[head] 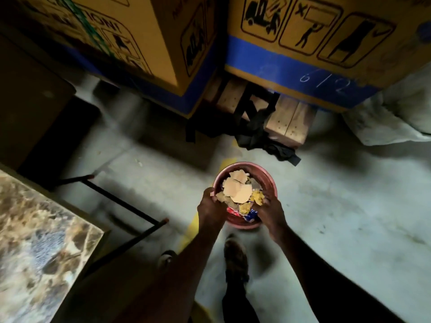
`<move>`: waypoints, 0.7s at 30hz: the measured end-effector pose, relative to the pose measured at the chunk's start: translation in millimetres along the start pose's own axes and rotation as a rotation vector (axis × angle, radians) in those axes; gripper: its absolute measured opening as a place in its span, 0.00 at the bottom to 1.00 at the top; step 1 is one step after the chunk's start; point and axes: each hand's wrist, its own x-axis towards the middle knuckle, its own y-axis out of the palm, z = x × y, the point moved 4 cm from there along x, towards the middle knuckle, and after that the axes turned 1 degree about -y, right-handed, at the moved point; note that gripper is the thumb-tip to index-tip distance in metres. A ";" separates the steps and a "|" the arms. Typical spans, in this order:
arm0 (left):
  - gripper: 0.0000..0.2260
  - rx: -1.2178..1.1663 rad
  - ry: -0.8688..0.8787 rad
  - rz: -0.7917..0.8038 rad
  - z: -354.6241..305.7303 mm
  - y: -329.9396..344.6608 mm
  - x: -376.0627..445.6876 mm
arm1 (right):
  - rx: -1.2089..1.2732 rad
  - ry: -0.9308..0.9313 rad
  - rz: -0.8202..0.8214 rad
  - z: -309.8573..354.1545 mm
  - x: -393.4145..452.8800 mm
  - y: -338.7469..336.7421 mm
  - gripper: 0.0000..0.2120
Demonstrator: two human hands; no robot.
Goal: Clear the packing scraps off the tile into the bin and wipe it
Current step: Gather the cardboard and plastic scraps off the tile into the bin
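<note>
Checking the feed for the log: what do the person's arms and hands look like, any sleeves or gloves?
Both arms are bare to the frame's bottom edge, no sleeves showing. The left hand and right hand wear no gloves. No watch, rings or markings are discernible in the dim, blurred view.

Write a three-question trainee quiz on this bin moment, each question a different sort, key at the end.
1. True or false: both hands are at the red bin.
2. Multiple choice: the black cloth lies (A) in the bin, (B) on the floor beyond the bin, (C) on the marbled tile.
3. Fill in: the pale cardboard scraps sit ____ of the pile in the bin.

Key:
1. True: the left hand grips the near left rim and the right hand is at the near right rim among the scraps.
2. B.
3. On top.
</note>
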 end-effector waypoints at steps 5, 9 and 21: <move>0.13 -0.062 -0.006 -0.036 -11.7 -19.8 -44.2 | 0.061 -0.053 -0.052 29.4 -40.3 -1.9 0.20; 0.16 -0.225 0.055 -0.089 -46.9 -51.0 -93.9 | 0.137 -0.161 -0.078 143.4 -138.7 -7.3 0.16; 0.09 -0.703 0.253 -0.304 -132.3 -318.1 -260.5 | 0.153 -0.628 0.239 374.6 -415.3 71.8 0.09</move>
